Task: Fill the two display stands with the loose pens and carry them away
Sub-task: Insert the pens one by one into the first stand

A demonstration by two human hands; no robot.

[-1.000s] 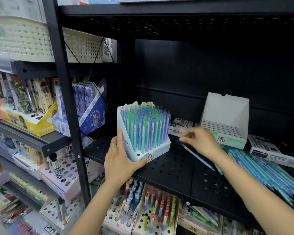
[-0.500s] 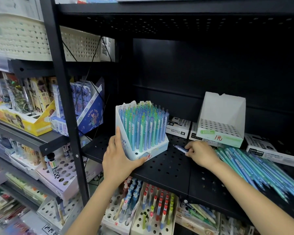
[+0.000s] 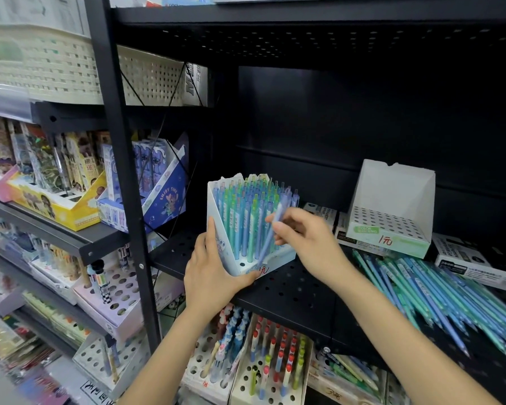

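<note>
A pale blue pen (image 3: 270, 233) is pinched in the fingers of the right hand (image 3: 310, 244), its tip over the front of the full stand (image 3: 247, 226) on the black shelf (image 3: 289, 293). The stand's left side is gripped by the left hand (image 3: 214, 273). An empty stand (image 3: 392, 209) and loose pens (image 3: 438, 293) lie to the right.

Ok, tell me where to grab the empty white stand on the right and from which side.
Take the empty white stand by its two tall side walls, probably coming from the front and above. Its back and sides rise high while the holed front is low and open, and it sits raised on flat boxes. The loose pens lie in front, so reach over them.
</note>
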